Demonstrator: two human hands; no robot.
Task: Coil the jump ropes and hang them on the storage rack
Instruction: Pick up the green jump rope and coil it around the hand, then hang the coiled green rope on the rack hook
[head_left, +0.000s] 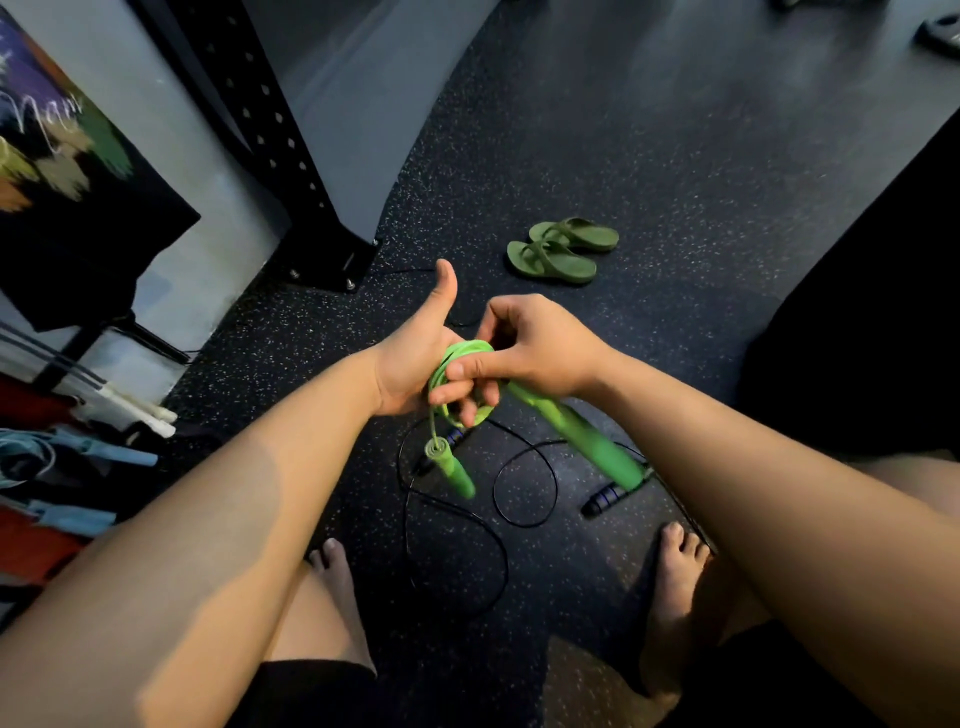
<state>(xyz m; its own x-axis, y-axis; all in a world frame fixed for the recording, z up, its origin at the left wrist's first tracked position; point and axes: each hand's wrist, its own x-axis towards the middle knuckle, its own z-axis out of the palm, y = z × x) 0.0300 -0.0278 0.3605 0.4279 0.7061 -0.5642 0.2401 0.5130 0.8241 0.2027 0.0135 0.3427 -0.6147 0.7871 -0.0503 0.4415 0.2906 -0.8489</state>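
Firstly, item one: green jump rope (460, 353), gathered in several loops, held at waist height in front of the person.
- Left hand (410, 358): thumb raised, fingers curled through the loops, carrying the coil.
- Right hand (535, 348): thumb and forefinger pinching the strands at the top of the coil.
- Two green handles: one (457, 470) hangs loose below the left hand, the other (587, 436) slants down under the right wrist.

Hazards, as I judge them: the loops look loosely bunched and could slide off the left fingers if the pinch lets go, and the weight of the hanging handles could pull turns out again.

Item two: black jump rope (597, 503), uncoiled, its cord wandering over the floor between and beside the person's bare feet (335, 571). A step forward could snag it.

Surface: dark speckled rubber floor (675, 182).

Further off: a pair of green sandals (561, 249), side by side. At left, blue ropes (93, 452) and white handles (145, 410) lie in a low heap. Beyond them, a black perforated rack upright (270, 130) is bolted to the floor.
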